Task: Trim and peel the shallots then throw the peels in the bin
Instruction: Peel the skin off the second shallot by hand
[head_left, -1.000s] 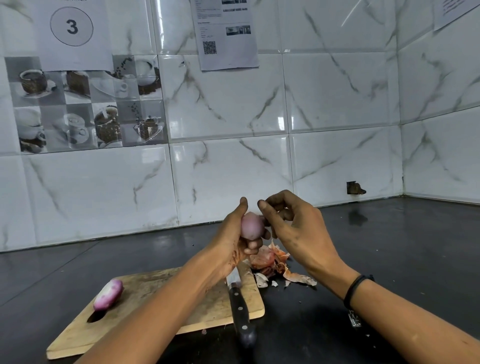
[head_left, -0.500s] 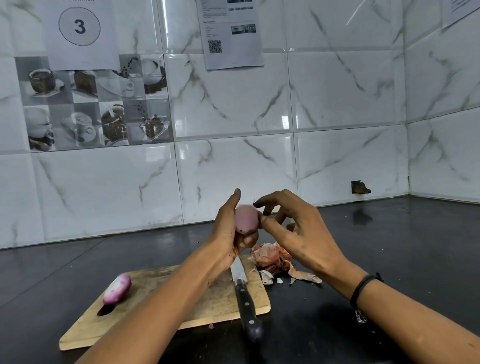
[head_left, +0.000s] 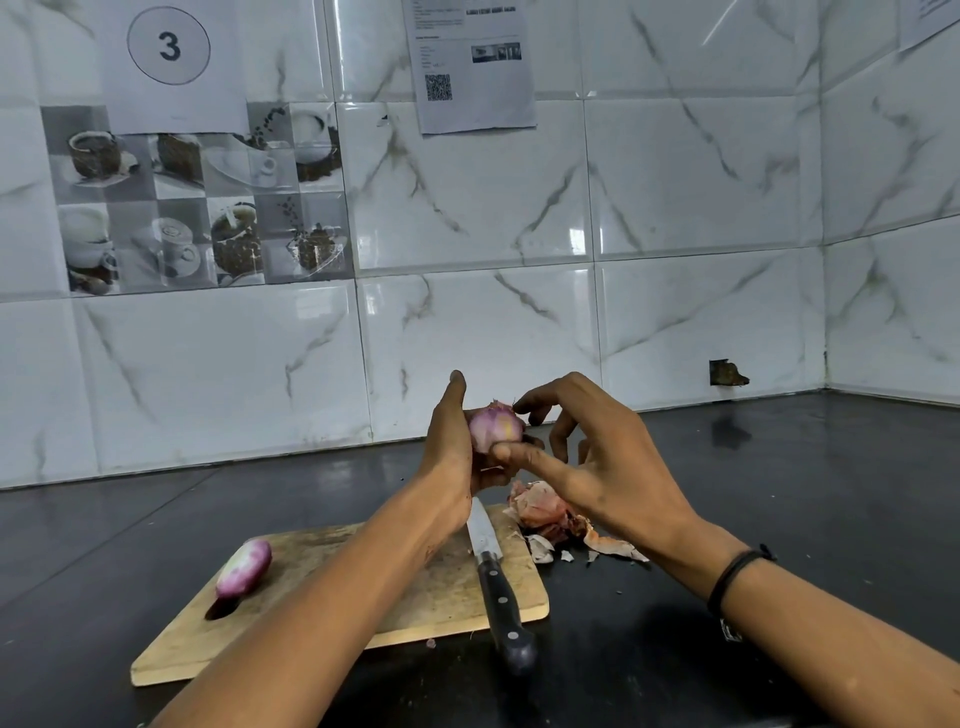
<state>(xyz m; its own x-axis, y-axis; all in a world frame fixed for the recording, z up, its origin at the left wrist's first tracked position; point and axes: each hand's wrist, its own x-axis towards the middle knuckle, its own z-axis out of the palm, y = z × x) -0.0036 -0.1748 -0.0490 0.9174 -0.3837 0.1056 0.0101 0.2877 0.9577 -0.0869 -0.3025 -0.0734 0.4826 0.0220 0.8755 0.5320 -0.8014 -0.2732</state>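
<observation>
A pink, mostly peeled shallot is held up above the counter in my left hand, fingers curled under it and thumb raised. My right hand touches the shallot: its thumb presses the lower front and its forefinger reaches the frayed top end. Another peeled shallot lies on the left part of the wooden cutting board. A pile of papery peels sits on the dark counter beside the board's right corner, below my right hand.
A black-handled knife lies on the board's right side, handle overhanging the front edge toward me. The dark counter meets white tiled walls at the back and right. No bin is in view.
The shallot has been turned in my left hand so its frayed end points up. My right hand's fingers have shifted from the side to the top and front of it.
</observation>
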